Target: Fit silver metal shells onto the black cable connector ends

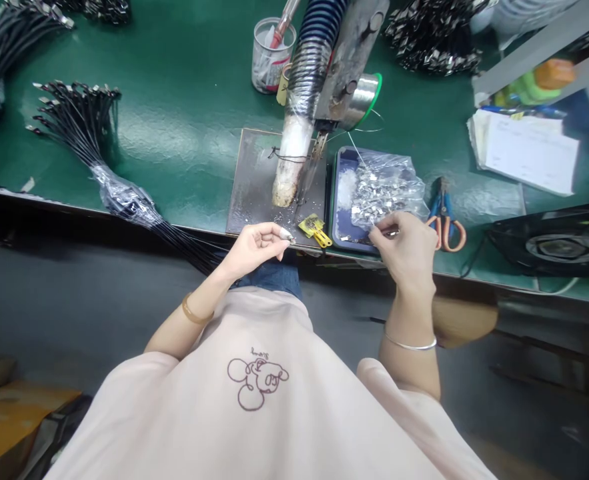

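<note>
My left hand (261,248) is at the bench edge, thumb and fingertips pinched on a tiny metallic piece, just left of a small yellow tool (315,230). Over the front right corner of a blue tray (344,220) is my right hand (405,247), its thumb and fingers curled together; what they hold, if anything, is too small to tell. Inside the tray lies a clear plastic bag (389,190) of small metal parts. A wrapped nozzle hose (294,147) and a soldering tip (311,167) point down at a dark plate (254,177).
Bundled black cables (129,197) hang over the bench edge at left. Orange-handled pliers (444,223) lie right of the tray, near a black fan-like device (559,247). Behind stand a solder spool (361,100) and a cup (270,63). Papers (529,150) lie at right.
</note>
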{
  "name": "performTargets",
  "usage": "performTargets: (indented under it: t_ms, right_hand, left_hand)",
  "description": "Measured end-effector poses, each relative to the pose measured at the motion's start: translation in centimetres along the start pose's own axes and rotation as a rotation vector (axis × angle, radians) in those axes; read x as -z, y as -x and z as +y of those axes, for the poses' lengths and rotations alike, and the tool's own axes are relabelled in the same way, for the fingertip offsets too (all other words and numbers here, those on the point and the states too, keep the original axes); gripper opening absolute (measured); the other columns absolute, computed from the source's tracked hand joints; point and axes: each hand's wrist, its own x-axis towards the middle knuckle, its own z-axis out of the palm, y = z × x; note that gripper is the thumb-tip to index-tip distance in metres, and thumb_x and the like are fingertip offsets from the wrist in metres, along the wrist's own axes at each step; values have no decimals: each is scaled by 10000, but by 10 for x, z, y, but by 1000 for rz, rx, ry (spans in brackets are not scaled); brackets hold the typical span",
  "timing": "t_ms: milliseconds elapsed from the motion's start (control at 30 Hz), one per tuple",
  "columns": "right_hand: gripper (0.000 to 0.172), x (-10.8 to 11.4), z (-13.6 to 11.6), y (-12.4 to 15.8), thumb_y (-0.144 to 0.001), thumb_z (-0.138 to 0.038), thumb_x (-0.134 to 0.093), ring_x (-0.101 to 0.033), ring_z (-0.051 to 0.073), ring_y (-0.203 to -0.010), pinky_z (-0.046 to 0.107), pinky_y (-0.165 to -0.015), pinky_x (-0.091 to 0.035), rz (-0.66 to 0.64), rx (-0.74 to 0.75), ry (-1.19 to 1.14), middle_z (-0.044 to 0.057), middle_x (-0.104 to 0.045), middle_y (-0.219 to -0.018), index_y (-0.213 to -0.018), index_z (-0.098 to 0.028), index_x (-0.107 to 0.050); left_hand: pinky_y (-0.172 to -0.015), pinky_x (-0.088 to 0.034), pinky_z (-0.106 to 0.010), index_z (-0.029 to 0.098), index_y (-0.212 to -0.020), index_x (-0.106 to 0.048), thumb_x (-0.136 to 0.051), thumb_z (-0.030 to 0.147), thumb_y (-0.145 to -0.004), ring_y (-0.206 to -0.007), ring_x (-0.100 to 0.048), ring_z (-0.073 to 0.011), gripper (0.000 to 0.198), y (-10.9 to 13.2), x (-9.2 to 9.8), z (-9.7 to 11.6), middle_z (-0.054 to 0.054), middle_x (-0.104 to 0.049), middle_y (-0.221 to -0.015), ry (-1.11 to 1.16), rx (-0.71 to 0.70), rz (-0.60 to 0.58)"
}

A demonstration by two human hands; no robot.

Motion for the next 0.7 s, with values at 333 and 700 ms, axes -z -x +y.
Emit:
performTargets:
  t_ms: [333,700]
  right_hand:
    - [86,-7,-14,18,-762,-235,-648,-638,185,-636,340,-629,-572,259,-116,-183,15,-674,-743,-721,-241,-572]
    - [143,-20,-16,15,-914,-258,-595,-691,166,-781,296,-724,-595,334,-24,-172,29,-705,-826,-782,-214,-629]
  left_hand:
    - [-514,-449,-188,134,-765,-660,-851,383,-676,-505,-577,-78,326,-1,-2,2,12,-628,-568,-78,7,30]
    - [-422,-342,-205,152,-746,-669,-858,380,-662,-442,-484,-81,309,-4,10,11,7,-605,-514,-197,15,63]
